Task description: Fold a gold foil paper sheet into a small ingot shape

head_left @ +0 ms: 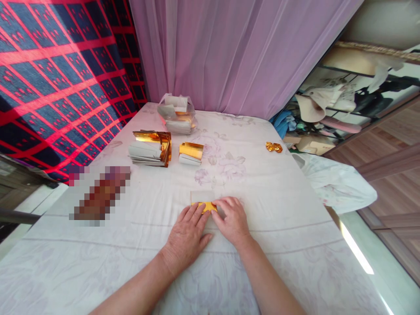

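Observation:
A sheet of gold foil paper (201, 197) lies on the table in front of me, its far part pale grey and a folded gold strip along the near side. My left hand (186, 238) rests flat on the strip's left part, fingers stretched out. At the right end, my right hand (233, 220) has thumb and forefinger closed on the paper's edge. Farther off stand a thick stack of gold-and-grey paper (147, 153) and a smaller stack (190, 153). Two folded gold pieces (273, 147) sit together at the far right.
A clear plastic bag (177, 114) of more paper stands at the table's back edge, before a purple curtain (210, 52). A blurred-out object (101, 197) lies on the left. Beyond the right edge are a cluttered shelf (341, 96) and a white cloth-like bundle (341, 183).

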The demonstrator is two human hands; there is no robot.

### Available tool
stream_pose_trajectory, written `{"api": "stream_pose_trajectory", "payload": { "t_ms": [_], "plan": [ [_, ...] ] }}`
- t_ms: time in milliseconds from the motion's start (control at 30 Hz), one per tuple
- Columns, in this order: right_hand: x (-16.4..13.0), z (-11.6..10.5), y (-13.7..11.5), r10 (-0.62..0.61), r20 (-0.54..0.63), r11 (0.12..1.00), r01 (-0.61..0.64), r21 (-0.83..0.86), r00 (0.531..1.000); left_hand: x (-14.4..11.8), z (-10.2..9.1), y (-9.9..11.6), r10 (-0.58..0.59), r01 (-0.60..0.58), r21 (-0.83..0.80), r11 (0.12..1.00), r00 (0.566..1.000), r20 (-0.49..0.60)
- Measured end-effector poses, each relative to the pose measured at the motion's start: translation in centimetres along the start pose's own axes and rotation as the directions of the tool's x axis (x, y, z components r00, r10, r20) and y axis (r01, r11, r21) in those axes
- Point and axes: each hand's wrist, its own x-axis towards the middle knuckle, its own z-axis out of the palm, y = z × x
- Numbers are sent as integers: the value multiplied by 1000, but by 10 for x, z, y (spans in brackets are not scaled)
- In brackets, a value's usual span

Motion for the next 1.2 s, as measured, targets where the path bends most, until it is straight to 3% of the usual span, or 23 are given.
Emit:
{"api": "stream_pose_trajectory", "payload": {
  "t_ms": [533,767,933,1067,1200],
  "plan": [
    [-3,-4,13,-65,93,993,55,102,994,0,2,-1,-4,4,-5,1000,1000,16],
    [-3,-1,21,-24,-18,983,27,184,1000,-1,5,-3,-6,6,-2,1000,1000,20],
    [0,-5,7,67,-103,974,-42,224,992,0,4,-2,-5,5,16,1000,1000,13],
    [2,-3,-9,51,-41,957,-38,287,998,1,2,-2,-8,7,20,1000,1000,9],
    [2,10,-6,37,24,966,-42,254,999,3,0,-1,-20,19,8,1000,999,28]
  ]
}}
